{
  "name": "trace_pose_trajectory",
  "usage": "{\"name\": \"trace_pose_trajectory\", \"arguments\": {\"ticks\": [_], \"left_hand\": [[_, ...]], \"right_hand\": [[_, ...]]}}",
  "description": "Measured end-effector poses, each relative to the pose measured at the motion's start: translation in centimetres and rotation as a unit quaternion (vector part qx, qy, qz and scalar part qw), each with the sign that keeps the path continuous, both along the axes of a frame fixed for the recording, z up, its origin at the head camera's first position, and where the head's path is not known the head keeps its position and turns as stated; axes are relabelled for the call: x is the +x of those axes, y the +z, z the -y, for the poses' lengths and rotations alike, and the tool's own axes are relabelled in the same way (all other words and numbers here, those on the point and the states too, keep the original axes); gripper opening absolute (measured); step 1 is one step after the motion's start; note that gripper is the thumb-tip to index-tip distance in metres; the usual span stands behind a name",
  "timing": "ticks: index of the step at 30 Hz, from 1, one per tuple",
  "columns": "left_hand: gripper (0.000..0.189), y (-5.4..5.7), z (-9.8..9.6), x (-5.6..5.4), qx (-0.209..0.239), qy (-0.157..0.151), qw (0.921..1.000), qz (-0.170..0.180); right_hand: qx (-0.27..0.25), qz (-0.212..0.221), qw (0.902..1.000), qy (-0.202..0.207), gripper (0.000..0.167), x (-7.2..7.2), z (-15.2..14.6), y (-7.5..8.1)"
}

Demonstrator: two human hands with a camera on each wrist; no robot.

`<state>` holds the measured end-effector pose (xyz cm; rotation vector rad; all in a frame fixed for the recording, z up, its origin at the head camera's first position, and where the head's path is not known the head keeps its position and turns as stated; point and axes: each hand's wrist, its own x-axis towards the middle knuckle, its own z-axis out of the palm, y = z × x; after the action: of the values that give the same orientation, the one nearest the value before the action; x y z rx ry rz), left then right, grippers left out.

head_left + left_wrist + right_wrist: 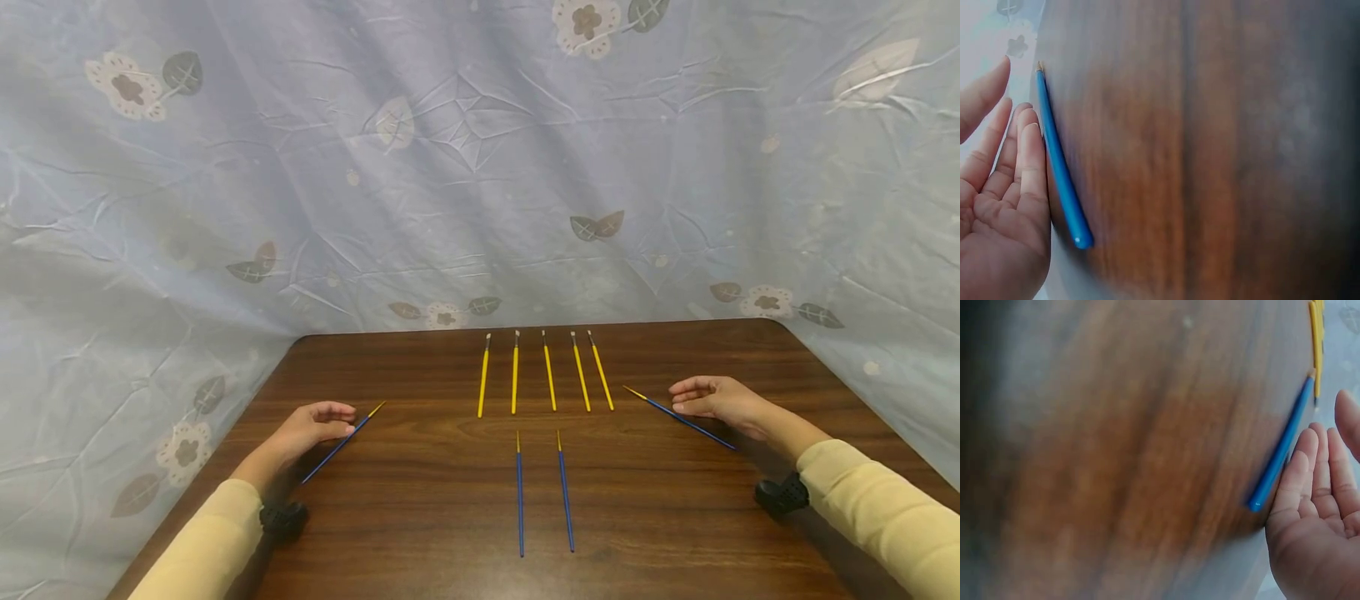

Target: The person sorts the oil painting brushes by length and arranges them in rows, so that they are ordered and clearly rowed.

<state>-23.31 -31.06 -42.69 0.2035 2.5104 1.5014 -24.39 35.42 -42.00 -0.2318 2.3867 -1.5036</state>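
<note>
My left hand (309, 432) is at the left of the table, fingers loosely extended, holding nothing. Right beside its fingertips a slim blue paintbrush (337, 450) with a golden ferrule lies slanted on the wood. The left wrist view has this blue brush (1063, 169) alongside the fingers, the thumb apart from them. On the other side, my right hand (726, 404) is likewise relaxed and holds nothing. A second blue paintbrush (692, 423) lies slanted just beside it; in the right wrist view that brush (1280, 453) runs next to the outstretched fingers.
Several yellow paintbrushes (514, 379) lie in a row at the back middle of the brown wooden table (420, 517). Nearer the front, two blue paintbrushes (521, 504) lie side by side. A floral cloth (480, 167) hangs behind the table's far edge.
</note>
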Motion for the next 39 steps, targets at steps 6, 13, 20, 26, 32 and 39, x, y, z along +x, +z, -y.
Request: {"name": "trace_pose_trajectory", "arguments": {"ticks": [6, 13, 20, 26, 32, 39], "left_hand": [[0.048, -0.2, -0.2, -0.1, -0.021, -0.003, 0.9998, -0.001], [0.046, -0.4, -0.4, -0.3, -0.021, 0.011, 0.9996, -0.012], [0.045, -0.7, -0.8, 0.0, -0.016, 0.022, 0.9987, -0.043], [0.042, -0.7, -1.3, -0.1, -0.024, 0.030, 0.9980, -0.050], [0.039, -0.6, -1.6, -0.1, -0.027, 0.046, 0.9973, -0.050], [0.034, -0.7, -1.9, 0.1, -0.030, 0.061, 0.9957, -0.062]], "right_hand": [[0.021, -0.008, 0.9997, -0.004, 0.058, 0.4, 0.5, -0.2], [0.044, -0.029, 0.9985, -0.017, 0.049, 0.7, 1.3, -0.3], [0.049, -0.042, 0.9974, -0.032, 0.046, 1.0, 1.8, -0.4], [0.055, -0.047, 0.9967, -0.038, 0.046, 1.1, 2.0, -0.5], [0.053, -0.049, 0.9962, -0.049, 0.043, 1.0, 2.0, -0.9], [0.060, -0.055, 0.9953, -0.054, 0.038, 1.1, 2.2, -0.6]]}}
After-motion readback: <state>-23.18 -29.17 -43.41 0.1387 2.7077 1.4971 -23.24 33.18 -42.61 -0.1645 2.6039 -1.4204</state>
